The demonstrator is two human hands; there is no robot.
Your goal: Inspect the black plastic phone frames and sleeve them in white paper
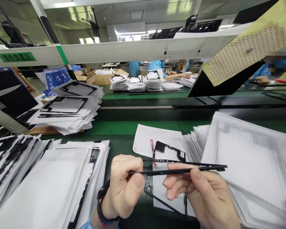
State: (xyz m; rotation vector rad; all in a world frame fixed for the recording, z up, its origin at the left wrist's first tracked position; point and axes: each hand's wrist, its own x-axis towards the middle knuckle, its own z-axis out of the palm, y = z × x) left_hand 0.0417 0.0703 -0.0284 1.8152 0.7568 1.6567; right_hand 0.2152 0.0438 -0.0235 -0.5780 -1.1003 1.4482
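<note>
A thin black plastic frame [166,172], seen nearly edge-on, is held level between my two hands above the bench. My left hand [126,186] is closed around its left end, with the thumb in front. Toward the right end, my right hand [202,190] pinches it between thumb and fingers. Beneath them, a second black frame [169,209] lies on white sheets and the green bench, partly hidden by my hands. A red pen [152,145] rests on a printed form [143,140] just behind.
White sleeves with black frames lie in a stack [69,171] at left, and another pile [71,119] stands behind it. White sleeves [252,152] are heaped at right. A yellow sticker sheet [250,44] hangs from the rail [124,51]. People in blue work beyond the conveyor [124,116].
</note>
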